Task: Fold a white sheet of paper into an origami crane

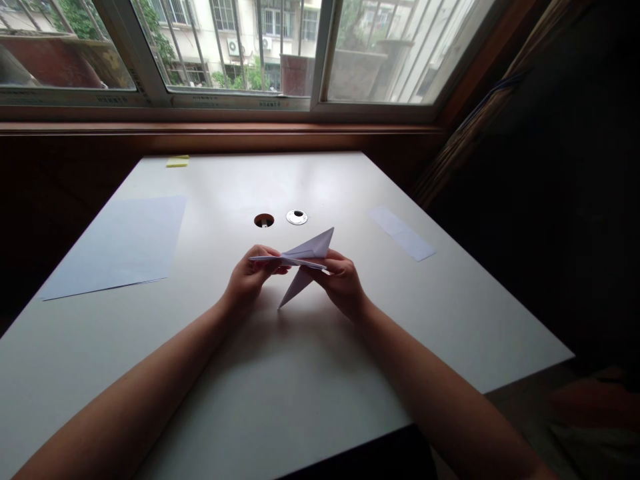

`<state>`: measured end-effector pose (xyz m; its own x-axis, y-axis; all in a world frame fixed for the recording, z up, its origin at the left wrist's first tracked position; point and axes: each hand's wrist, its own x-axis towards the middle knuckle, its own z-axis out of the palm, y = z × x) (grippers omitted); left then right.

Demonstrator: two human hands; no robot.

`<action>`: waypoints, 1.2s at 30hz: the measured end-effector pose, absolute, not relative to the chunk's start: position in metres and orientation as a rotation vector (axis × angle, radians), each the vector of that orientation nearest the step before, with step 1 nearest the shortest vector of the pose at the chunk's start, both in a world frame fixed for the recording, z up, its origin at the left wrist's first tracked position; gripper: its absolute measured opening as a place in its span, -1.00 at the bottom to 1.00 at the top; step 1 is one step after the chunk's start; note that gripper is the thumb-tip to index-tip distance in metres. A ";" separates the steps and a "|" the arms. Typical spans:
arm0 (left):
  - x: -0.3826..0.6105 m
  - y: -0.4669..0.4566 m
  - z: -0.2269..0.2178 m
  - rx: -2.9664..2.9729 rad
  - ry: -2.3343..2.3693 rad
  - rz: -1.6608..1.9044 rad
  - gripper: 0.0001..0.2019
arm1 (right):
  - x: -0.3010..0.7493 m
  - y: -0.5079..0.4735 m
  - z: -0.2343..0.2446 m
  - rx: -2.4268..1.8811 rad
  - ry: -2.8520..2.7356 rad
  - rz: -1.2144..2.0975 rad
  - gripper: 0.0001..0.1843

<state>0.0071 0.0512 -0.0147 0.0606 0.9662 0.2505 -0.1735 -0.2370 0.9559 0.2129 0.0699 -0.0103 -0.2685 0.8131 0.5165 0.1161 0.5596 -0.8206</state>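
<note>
A folded white paper shape [309, 257] with pointed flaps is held just above the middle of the white table [300, 373]. My left hand [250, 275] pinches its left end, fingers closed on the paper. My right hand [341, 283] grips its right side from below, fingers curled round the fold. One flap points up and right, another points down toward the tabletop.
A flat white sheet [120, 243] lies at the left. A paper strip [401, 232] lies at the right. A round cable hole [263, 220] and its loose cap [297, 217] sit behind my hands. A yellow sticky pad [177, 161] is at the far edge below the window.
</note>
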 end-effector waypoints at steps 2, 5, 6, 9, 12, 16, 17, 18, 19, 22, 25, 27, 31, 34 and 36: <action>0.007 0.051 -0.015 1.284 0.895 1.386 -0.72 | 0.212 0.070 -0.011 -0.788 -1.714 0.826 -0.84; 0.007 0.051 -0.015 1.288 0.904 1.371 -0.74 | 0.210 0.070 -0.013 -0.805 -1.688 0.853 -0.85; 0.006 0.051 -0.016 1.296 0.910 1.364 -0.74 | 0.209 0.070 -0.013 -0.811 -1.682 0.861 -0.84; 0.006 0.052 -0.017 1.327 0.923 1.335 -0.75 | 0.208 0.070 -0.013 -0.824 -1.664 0.867 -0.82; 0.007 0.051 -0.016 1.350 0.943 1.319 -0.74 | 0.206 0.070 -0.013 -0.842 -1.636 0.879 -0.81; 0.007 0.050 -0.014 1.363 0.950 1.318 -0.74 | 0.200 0.070 -0.014 -0.822 -1.544 1.012 -0.76; 0.007 0.050 -0.015 1.363 0.944 1.320 -0.74 | 0.199 0.070 -0.014 -0.809 -1.525 1.061 -0.74; 0.007 0.051 -0.016 1.360 0.935 1.319 -0.74 | 0.198 0.070 -0.015 -0.803 -1.507 1.100 -0.73; 0.007 0.052 -0.017 1.355 0.921 1.315 -0.75 | 0.197 0.070 -0.016 -0.808 -1.488 1.127 -0.72; 0.006 0.055 -0.023 1.324 0.856 1.306 -0.75 | 0.198 0.071 -0.019 -0.863 -1.420 1.142 -0.67; 0.006 0.057 -0.029 1.292 0.819 1.315 -0.77 | 0.201 0.073 -0.022 -0.882 -1.393 1.163 -0.64; 0.006 0.056 -0.029 1.292 0.823 1.320 -0.77 | 0.202 0.075 -0.023 -0.885 -1.404 1.177 -0.64; 0.007 0.054 -0.023 1.362 0.843 1.313 -0.80 | 0.202 0.075 -0.023 -0.897 -1.439 1.169 -0.63; 0.007 0.054 -0.018 1.413 0.880 1.287 -0.82 | 0.202 0.075 -0.022 -0.908 -1.471 1.165 -0.64; 0.006 0.054 -0.018 1.417 0.914 1.279 -0.81 | 0.202 0.075 -0.021 -0.910 -1.474 1.162 -0.64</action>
